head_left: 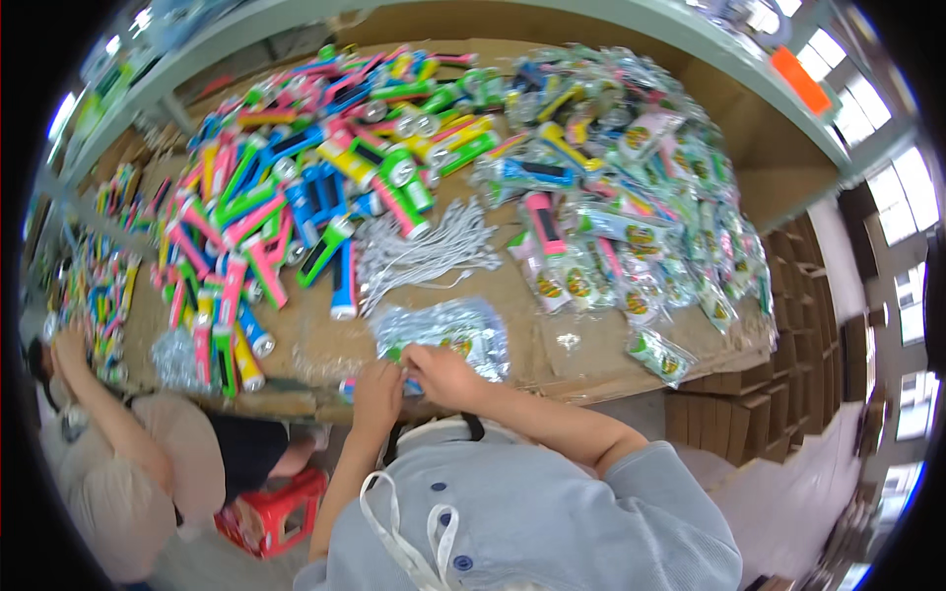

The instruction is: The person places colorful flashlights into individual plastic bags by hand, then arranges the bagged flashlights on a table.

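Note:
My left hand and my right hand meet at the near edge of the cardboard-covered table. Together they pinch the near end of a clear plastic bag that lies on a small stack of such bags; a flashlight seems to be going into it, mostly hidden by my fingers. A bundle of white cord loops lies just beyond the bags. A heap of loose colourful flashlights covers the left of the table. Bagged flashlights pile up on the right.
Another person sits at my left on a red stool, a hand at a second heap of flashlights. Stacked cardboard boxes stand at the right. A grey shelf frame arches over the table.

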Motion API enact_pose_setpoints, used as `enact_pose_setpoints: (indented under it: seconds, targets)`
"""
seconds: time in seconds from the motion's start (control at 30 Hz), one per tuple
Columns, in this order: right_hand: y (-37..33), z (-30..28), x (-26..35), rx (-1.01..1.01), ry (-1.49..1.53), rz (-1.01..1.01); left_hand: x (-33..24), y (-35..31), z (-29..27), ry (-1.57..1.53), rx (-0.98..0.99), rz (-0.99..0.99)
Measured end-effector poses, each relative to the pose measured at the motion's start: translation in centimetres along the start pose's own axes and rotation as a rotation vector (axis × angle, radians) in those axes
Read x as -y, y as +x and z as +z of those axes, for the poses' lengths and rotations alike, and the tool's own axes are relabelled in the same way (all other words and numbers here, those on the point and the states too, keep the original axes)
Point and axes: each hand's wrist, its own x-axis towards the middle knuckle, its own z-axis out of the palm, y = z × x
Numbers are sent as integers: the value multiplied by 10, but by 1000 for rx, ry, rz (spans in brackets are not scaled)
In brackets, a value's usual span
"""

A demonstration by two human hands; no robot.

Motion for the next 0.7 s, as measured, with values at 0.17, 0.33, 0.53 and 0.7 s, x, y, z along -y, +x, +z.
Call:
enact_pose_setpoints:
  seconds: [0.17, 0.33, 0.53, 0.7]
  targets:
    - [-4, -30, 13, 104, 131, 55, -22, 20, -14, -15, -57, 230]
    - [1, -63, 18, -8, 260, 132, -23, 32, -18, -69, -43, 274]
    - [74, -241, -44, -752, -97, 346, 61, -4, 9, 88, -9, -64]
    - [66, -397, -68, -1221, -100, -84, 67, -34, 22, -40, 87, -135]
